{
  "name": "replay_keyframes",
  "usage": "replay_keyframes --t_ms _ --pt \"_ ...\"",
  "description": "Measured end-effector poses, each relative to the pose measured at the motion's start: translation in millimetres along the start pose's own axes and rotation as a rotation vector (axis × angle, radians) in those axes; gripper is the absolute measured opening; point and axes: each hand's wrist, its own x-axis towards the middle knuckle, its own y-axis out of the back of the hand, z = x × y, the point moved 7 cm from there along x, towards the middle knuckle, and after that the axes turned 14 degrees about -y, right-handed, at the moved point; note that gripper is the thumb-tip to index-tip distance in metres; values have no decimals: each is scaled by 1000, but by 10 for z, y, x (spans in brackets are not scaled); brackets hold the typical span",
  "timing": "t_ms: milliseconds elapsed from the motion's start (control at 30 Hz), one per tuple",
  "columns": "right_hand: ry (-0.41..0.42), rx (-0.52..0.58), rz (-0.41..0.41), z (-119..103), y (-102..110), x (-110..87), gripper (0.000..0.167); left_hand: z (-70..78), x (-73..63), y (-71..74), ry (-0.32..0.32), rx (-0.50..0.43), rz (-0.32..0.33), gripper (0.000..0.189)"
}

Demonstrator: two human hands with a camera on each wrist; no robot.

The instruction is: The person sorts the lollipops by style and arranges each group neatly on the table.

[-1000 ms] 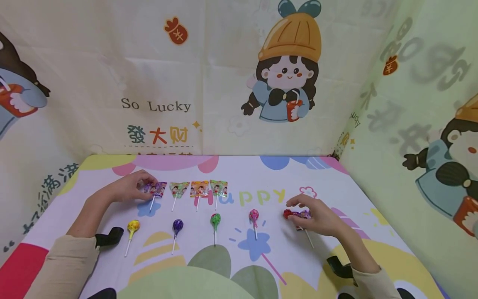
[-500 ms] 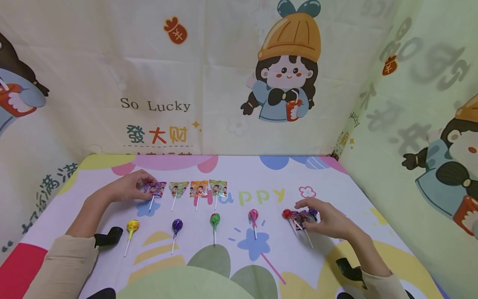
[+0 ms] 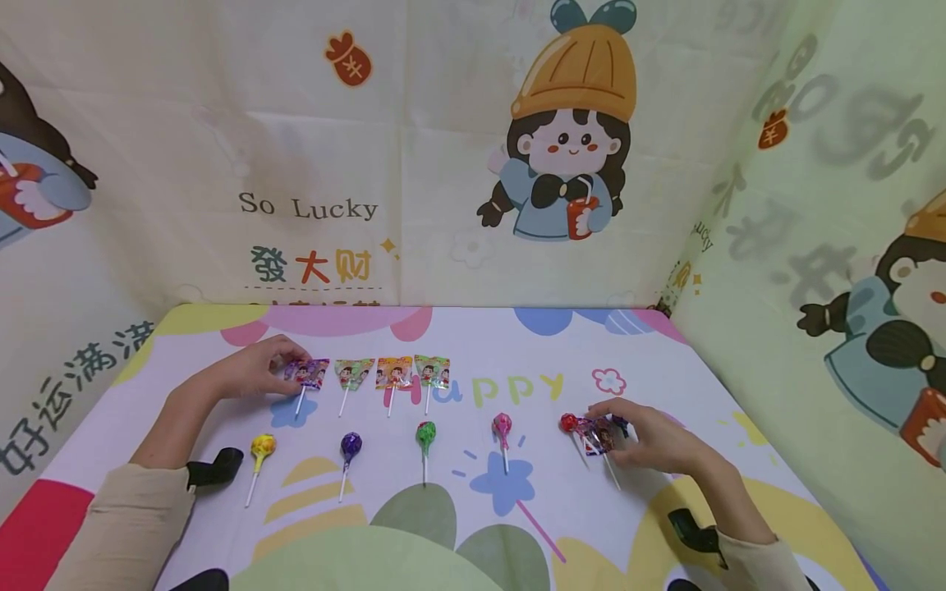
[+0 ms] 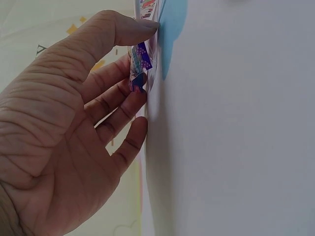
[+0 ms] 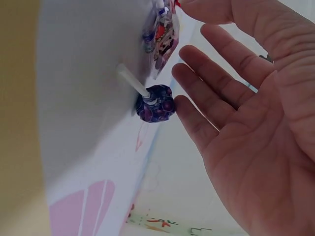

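Note:
My left hand [image 3: 251, 369] holds a flat lollipop in a purple printed wrapper [image 3: 312, 374] at the left end of the far row. In the left wrist view the thumb lies on its wrapper [image 4: 141, 56], and the other fingers are loosely bent behind. My right hand [image 3: 658, 435] has thumb and forefinger at opposite edges of another purple-wrapped flat lollipop [image 3: 597, 437]. A red round lollipop [image 3: 568, 422] lies just left of it, partly overlapped. Behind the fingers sits a dark purple round lollipop [image 5: 155, 104], mostly hidden in the head view.
Along the far row lie a green-wrapped lollipop [image 3: 354, 374], an orange one [image 3: 395, 373] and another green one [image 3: 433, 372]. Nearer are yellow [image 3: 263, 446], purple [image 3: 351, 444], green [image 3: 425, 433] and pink [image 3: 502, 424] round lollipops. A printed cloth [image 3: 458, 164] hangs behind the table.
My right hand has drawn back to the right and slightly down, uncovering more of the lollipops there. The wrapped one has shifted slightly over the red lollipop's stick. My left hand stays put.

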Motion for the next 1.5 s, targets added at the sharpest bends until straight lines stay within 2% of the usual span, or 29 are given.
replay_keyframes --t_ms 333,633,1100,1500 --pt "29 12 -27 82 -81 67 53 -10 2 -6 1 1 5 53" --pt "98 -8 3 50 -69 118 48 11 -5 14 1 -1 7 53" --pt "67 -42 14 74 -98 151 47 16 -10 7 -15 1 13 51" --pt "31 -37 32 94 -66 145 50 15 -33 1 15 -9 3 56"
